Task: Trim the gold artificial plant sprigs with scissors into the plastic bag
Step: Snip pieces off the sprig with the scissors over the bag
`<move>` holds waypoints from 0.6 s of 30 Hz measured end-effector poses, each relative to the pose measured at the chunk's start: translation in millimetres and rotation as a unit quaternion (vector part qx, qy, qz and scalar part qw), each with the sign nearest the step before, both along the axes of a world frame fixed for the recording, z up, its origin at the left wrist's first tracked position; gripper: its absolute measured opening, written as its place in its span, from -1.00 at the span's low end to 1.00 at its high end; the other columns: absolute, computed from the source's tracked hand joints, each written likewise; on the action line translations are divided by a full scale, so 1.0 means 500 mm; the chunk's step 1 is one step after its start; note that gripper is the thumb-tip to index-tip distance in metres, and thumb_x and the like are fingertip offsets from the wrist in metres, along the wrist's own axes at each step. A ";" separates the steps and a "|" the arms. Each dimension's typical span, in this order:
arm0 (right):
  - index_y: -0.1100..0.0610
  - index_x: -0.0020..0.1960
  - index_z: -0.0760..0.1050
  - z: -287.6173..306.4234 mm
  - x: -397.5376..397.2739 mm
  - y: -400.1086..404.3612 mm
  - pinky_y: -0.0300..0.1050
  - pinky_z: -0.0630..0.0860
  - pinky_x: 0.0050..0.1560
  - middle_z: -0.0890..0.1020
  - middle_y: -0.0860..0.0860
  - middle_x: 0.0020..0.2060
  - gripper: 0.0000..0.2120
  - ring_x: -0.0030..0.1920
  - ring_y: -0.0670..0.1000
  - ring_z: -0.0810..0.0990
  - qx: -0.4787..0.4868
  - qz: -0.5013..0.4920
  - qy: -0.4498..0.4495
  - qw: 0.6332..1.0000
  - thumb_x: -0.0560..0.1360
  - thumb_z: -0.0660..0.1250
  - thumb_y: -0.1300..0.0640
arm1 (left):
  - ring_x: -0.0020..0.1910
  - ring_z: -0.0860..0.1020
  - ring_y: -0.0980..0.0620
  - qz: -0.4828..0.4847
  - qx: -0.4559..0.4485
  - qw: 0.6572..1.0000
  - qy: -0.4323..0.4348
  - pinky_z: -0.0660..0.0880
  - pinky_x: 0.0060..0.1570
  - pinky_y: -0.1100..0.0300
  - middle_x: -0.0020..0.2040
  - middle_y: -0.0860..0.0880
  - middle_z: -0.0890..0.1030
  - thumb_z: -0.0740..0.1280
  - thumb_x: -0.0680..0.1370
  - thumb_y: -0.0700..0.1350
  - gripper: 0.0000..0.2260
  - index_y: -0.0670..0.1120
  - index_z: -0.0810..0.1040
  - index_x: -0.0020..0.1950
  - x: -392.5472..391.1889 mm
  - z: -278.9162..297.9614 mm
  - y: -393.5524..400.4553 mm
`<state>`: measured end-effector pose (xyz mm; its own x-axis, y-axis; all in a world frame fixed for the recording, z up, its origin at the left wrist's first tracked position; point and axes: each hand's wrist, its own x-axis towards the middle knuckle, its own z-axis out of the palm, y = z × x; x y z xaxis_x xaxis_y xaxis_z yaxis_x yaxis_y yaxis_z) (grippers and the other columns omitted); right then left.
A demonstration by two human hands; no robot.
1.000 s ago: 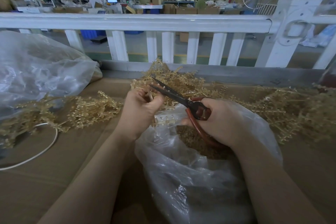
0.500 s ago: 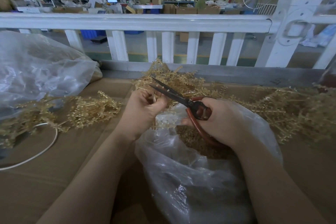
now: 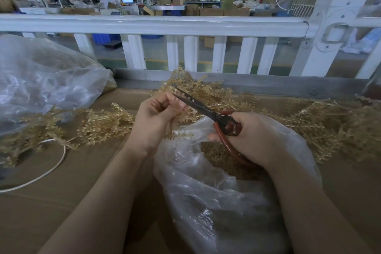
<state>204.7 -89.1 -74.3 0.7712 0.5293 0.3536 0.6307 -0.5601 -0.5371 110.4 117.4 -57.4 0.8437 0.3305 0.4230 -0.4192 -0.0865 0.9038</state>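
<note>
My left hand (image 3: 156, 117) pinches a gold plastic sprig (image 3: 177, 135) that hangs down over the mouth of the clear plastic bag (image 3: 216, 202). My right hand (image 3: 255, 138) grips red-handled scissors (image 3: 206, 109), whose dark blades point up and left and lie almost closed beside my left fingertips. Gold cut pieces (image 3: 218, 159) lie inside the bag. Loose gold sprigs lie in heaps on the left (image 3: 99, 123), behind my hands (image 3: 206, 90) and on the right (image 3: 334, 126).
The work surface is brown cardboard (image 3: 61, 202). A large clear bag (image 3: 41, 80) bulges at the far left, with a white cord (image 3: 51, 167) looped below it. A white railing (image 3: 165, 24) runs along the table's far edge; people work in the hall beyond.
The scissor blades have closed near my left fingertips. My left hand has shifted slightly, and the sprig now hangs lower over the bag's mouth.
</note>
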 end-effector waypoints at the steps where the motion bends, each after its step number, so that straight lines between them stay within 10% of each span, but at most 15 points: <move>1: -0.05 -0.27 0.50 -0.001 0.000 0.000 -0.14 0.55 -0.36 0.59 -0.18 -0.36 -0.25 -0.33 -0.15 0.56 0.003 0.002 -0.002 1.000 0.13 0.13 -0.73 | -0.26 0.49 -0.22 0.007 0.011 1.000 -0.003 0.46 -0.23 0.16 -0.18 -0.31 0.59 0.34 0.58 -0.25 -0.91 -0.23 0.58 -0.11 -0.001 0.000 0.001; 7: -0.10 -0.26 0.47 -0.002 -0.001 0.001 -0.16 0.50 -0.35 0.59 -0.19 -0.35 -0.25 -0.32 -0.17 0.55 -0.001 0.010 -0.012 1.000 0.13 0.06 -0.76 | -0.31 0.47 0.16 0.030 0.089 0.996 0.000 0.41 -0.24 0.36 -0.23 -0.15 0.59 0.33 0.56 -0.36 -0.93 -0.27 0.61 -0.07 0.000 0.001 -0.005; 18: -0.07 -0.23 0.53 0.001 -0.004 0.005 -0.15 0.57 -0.31 0.60 -0.14 -0.37 -0.19 -0.34 -0.16 0.57 0.016 0.020 0.007 1.000 0.09 0.06 -0.78 | -0.34 0.50 0.25 0.006 0.066 0.998 -0.019 0.41 -0.28 0.41 -0.28 0.08 0.63 0.33 0.52 -0.36 -0.86 -0.16 0.63 -0.09 0.002 0.001 -0.012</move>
<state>202.5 -86.8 -73.7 0.7550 0.5486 0.3591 0.6440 -0.5174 -0.5635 111.6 111.3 -57.2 0.8222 0.2793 0.4959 -0.4519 -0.2093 0.8672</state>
